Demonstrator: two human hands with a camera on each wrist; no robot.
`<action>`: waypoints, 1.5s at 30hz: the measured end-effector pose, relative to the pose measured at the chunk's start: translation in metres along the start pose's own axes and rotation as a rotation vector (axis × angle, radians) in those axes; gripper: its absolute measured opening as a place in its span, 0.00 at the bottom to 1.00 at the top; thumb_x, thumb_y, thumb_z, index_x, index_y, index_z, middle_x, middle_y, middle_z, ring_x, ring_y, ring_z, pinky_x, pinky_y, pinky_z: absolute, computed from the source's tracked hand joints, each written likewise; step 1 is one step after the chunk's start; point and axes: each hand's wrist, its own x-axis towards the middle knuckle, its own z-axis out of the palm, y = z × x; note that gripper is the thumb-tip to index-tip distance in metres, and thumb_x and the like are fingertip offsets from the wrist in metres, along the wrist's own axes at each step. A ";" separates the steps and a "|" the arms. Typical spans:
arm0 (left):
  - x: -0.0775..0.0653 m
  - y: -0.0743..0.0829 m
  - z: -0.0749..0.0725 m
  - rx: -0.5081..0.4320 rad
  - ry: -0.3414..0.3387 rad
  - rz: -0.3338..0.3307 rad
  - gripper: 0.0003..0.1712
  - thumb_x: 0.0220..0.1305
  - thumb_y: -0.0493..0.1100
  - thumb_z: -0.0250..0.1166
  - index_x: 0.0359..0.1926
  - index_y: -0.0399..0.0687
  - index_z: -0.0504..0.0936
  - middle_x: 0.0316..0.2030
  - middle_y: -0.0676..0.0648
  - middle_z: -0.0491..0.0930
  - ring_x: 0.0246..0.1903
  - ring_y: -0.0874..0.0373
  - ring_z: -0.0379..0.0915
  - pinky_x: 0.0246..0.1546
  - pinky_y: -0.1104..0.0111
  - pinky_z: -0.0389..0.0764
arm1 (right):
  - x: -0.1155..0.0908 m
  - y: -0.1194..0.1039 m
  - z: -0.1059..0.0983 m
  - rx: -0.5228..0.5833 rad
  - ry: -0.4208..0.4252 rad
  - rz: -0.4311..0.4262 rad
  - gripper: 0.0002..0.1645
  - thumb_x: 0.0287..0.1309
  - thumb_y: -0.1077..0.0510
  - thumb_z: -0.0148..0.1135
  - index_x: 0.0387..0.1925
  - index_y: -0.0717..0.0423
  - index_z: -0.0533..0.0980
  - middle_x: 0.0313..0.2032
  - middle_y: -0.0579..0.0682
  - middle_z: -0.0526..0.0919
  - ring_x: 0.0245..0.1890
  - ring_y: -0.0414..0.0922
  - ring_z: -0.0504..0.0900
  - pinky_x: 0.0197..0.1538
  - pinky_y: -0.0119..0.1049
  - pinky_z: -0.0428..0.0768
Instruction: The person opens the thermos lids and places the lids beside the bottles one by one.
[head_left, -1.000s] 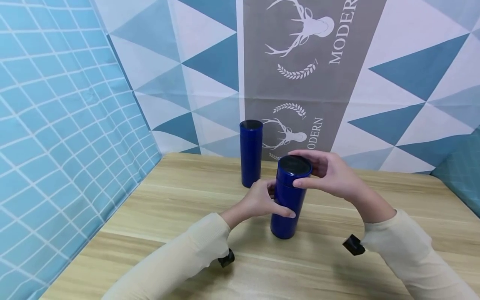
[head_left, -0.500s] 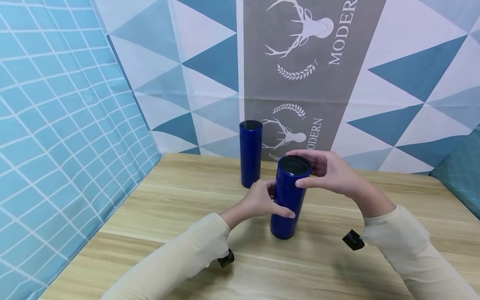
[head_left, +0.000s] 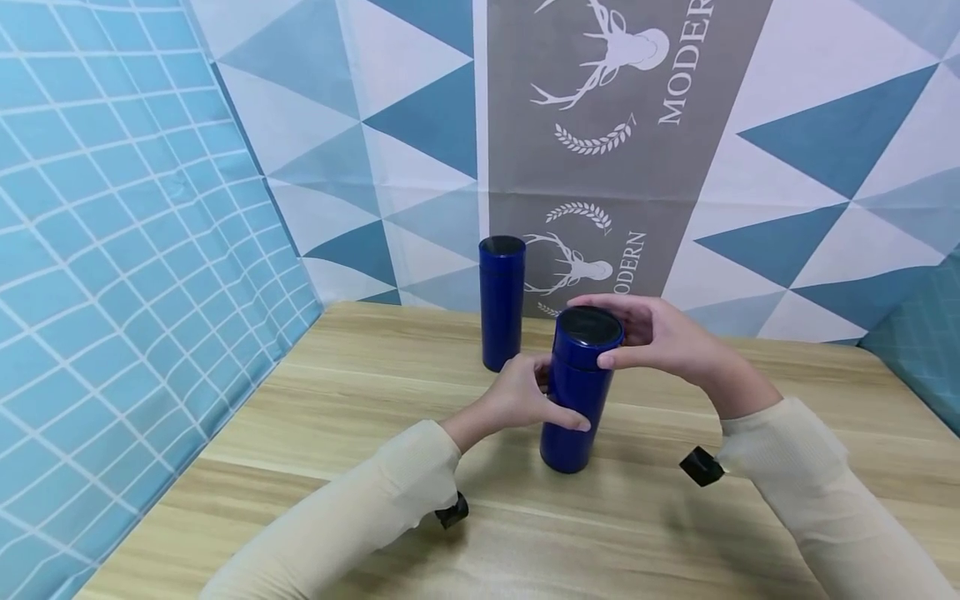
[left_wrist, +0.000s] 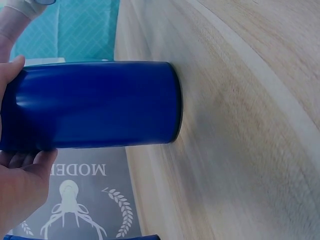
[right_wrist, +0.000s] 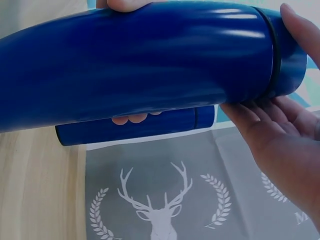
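Note:
A dark blue thermos [head_left: 576, 392] with a glossy black top stands upright on the table in the head view. My left hand [head_left: 521, 396] grips its body from the left, thumb across the front and fingers behind. Up at the lid [head_left: 589, 333], my right hand [head_left: 663, 346] holds the rim from the right, thumb in front and fingers round the back. The right wrist view shows a dark seam between lid and body, with the right fingers at the lid [right_wrist: 292, 65]. In the left wrist view the thermos's base [left_wrist: 175, 102] is close over the wood.
Behind and to the left stands a second blue thermos [head_left: 502, 308], upright near the back edge of the wooden table [head_left: 360, 392]. A patterned backdrop [head_left: 420, 150] rises behind, and a blue grid-patterned cloth wall [head_left: 127, 250] borders the left side.
The right thumb has slid slightly to the right along the lid, and the right wrist has shifted a little up and left. The left hand keeps its hold on the body.

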 end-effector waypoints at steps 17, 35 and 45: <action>0.000 0.002 0.000 0.013 -0.007 -0.008 0.34 0.38 0.42 0.81 0.51 0.48 0.80 0.45 0.48 0.86 0.38 0.66 0.81 0.42 0.74 0.81 | -0.003 0.014 0.014 0.145 -0.002 -0.183 0.47 0.54 0.68 0.66 0.72 0.61 0.55 0.68 0.54 0.67 0.64 0.39 0.73 0.63 0.27 0.73; -0.003 -0.003 0.002 0.002 0.011 -0.024 0.34 0.36 0.42 0.82 0.49 0.49 0.81 0.43 0.49 0.87 0.39 0.64 0.83 0.42 0.74 0.82 | -0.015 -0.023 0.066 -0.345 0.578 0.047 0.42 0.46 0.57 0.75 0.64 0.60 0.68 0.58 0.59 0.78 0.59 0.54 0.79 0.59 0.41 0.75; 0.000 0.000 0.000 0.001 0.003 -0.005 0.36 0.37 0.41 0.82 0.52 0.50 0.80 0.45 0.48 0.86 0.40 0.64 0.83 0.43 0.74 0.82 | -0.012 -0.027 0.055 -0.349 0.518 0.082 0.38 0.49 0.57 0.73 0.62 0.58 0.70 0.57 0.58 0.79 0.56 0.54 0.81 0.56 0.38 0.78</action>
